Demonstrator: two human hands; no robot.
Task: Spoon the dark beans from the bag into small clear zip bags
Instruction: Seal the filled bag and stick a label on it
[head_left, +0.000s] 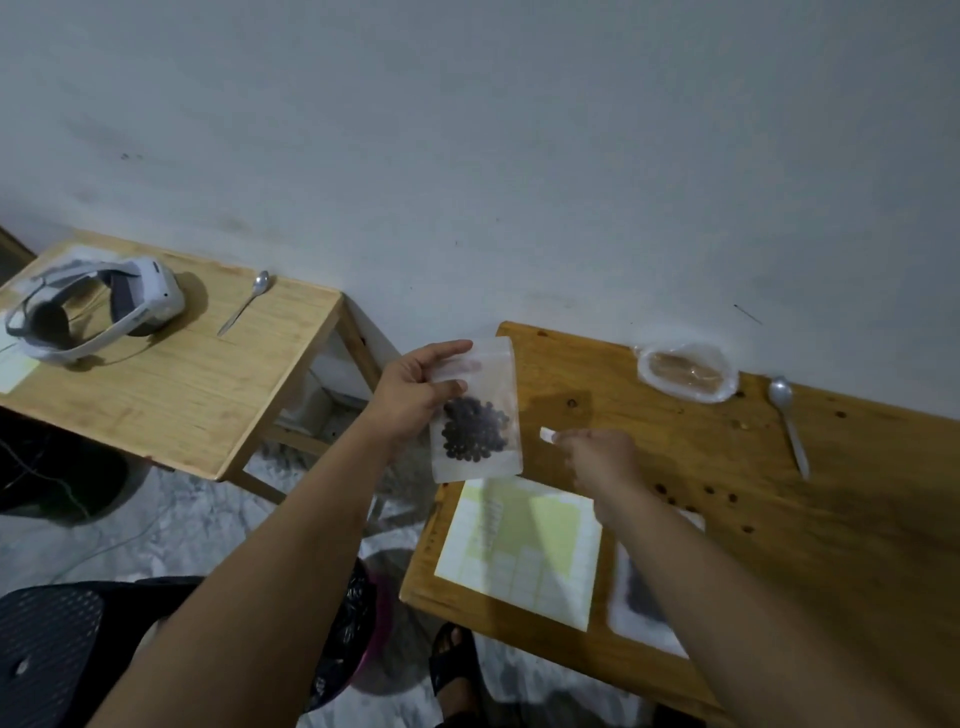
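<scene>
My left hand (415, 397) pinches the upper part of a small clear zip bag (475, 410) and holds it upright above the left edge of the right wooden table (727, 499). Dark beans (474, 428) fill the bag's lower half. To its right, my right hand (597, 460) pinches a small white sticker (547, 434) between its fingertips. A sheet of white and yellow labels (519, 551) lies on the table below the bag. Under my right forearm lies a bag of dark beans (641, 597), partly hidden. A metal spoon (789, 423) lies at the table's far right.
A clear bag with brown contents (685, 371) sits by the wall. The left wooden table (156, 384) carries a white headset (98, 312) and a second spoon (244, 302). A dark chair (47, 649) and a bin with a black liner (348, 639) stand below on the floor.
</scene>
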